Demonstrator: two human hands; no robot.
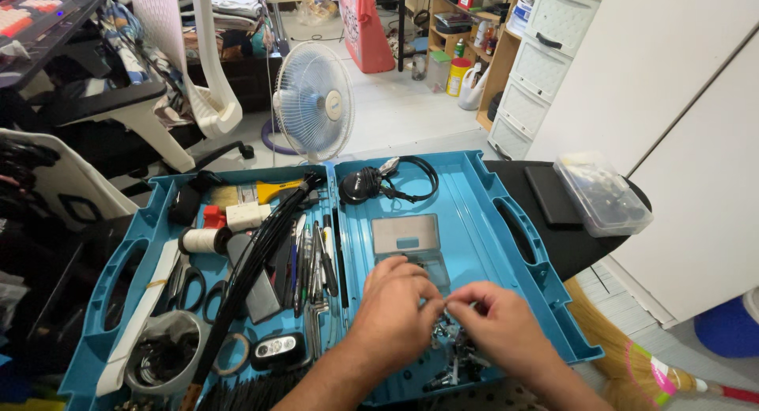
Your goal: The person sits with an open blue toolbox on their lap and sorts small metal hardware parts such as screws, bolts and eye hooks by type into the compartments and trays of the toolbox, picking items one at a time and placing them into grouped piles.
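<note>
An open blue plastic tool case (474, 245) lies in front of me. My left hand (393, 312) and my right hand (498, 320) meet over its right half, fingertips pinched together on small metal parts. A loose pile of screws and metal bits (451, 356) lies under and between the hands. What exactly each fingertip grips is hidden by the fingers. A clear small parts box (407, 237) sits just beyond my left hand. Black headphones (387, 182) rest at the far edge of that half.
The case's left half holds cable ties (253, 269), pens and drivers (312, 261), scissors (194, 288), a string spool (202, 239) and tape rolls (162, 352). A clear lidded box (605, 194) sits on the black table at right. A floor fan (314, 103) stands behind.
</note>
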